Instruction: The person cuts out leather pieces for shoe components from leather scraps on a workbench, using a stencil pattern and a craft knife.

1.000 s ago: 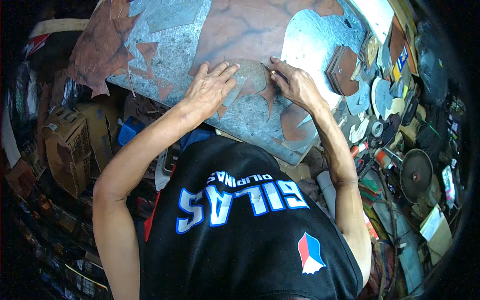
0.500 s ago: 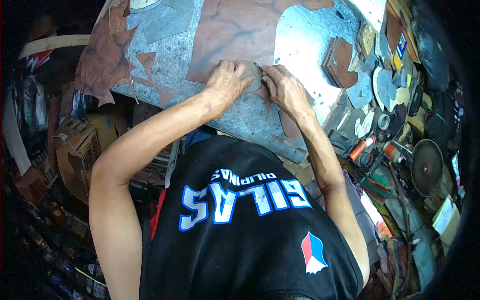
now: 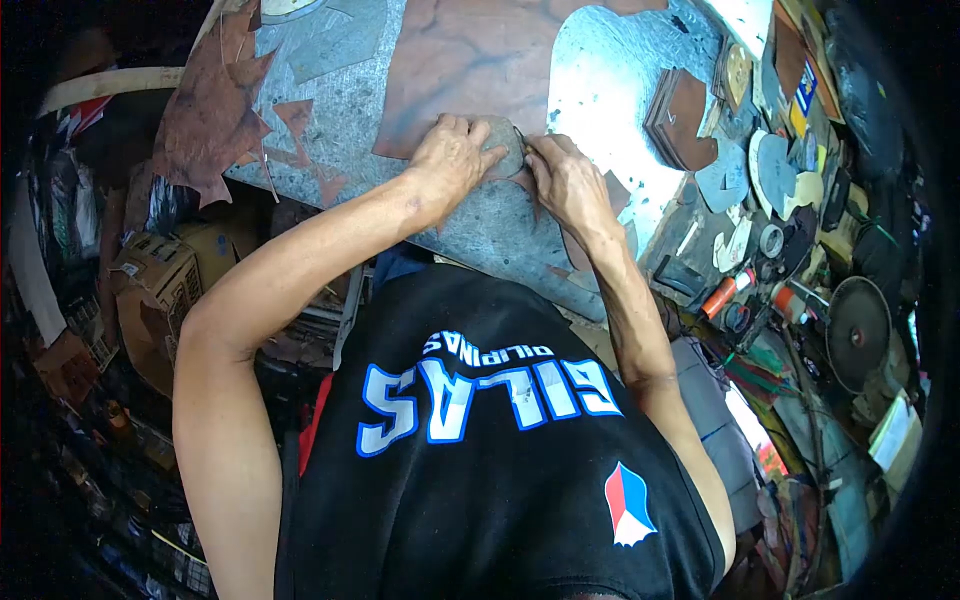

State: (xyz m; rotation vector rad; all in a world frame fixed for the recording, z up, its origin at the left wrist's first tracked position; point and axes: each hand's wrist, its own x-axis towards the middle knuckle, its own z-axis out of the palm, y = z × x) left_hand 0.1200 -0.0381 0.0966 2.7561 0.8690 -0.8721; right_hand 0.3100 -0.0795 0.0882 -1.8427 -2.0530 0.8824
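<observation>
My left hand [image 3: 455,155] presses down a grey rounded template [image 3: 507,150], fingers bent over its left side and thumb stretched across it. Brown leather shows under the template's lower edge. At the template's right edge, my right hand [image 3: 568,180] is closed on a small thin tool [image 3: 522,137] that looks like a knife; its grip is mostly hidden by the fingers. A large brown leather sheet [image 3: 470,70] with dark streaks lies just beyond both hands on the scuffed metal worktop [image 3: 350,110].
Leather scraps [image 3: 210,130] hang over the worktop's left edge. A stack of brown cut pieces [image 3: 683,120] sits to the right, near grey and tan templates [image 3: 770,170]. An orange-and-white tube [image 3: 727,294] and a round fan-like disc [image 3: 857,335] are farther right. Cardboard boxes [image 3: 155,285] stand lower left.
The template has turned slightly under my left hand. My right hand and its tool have shifted a little along the template's right edge. The view has moved slightly.
</observation>
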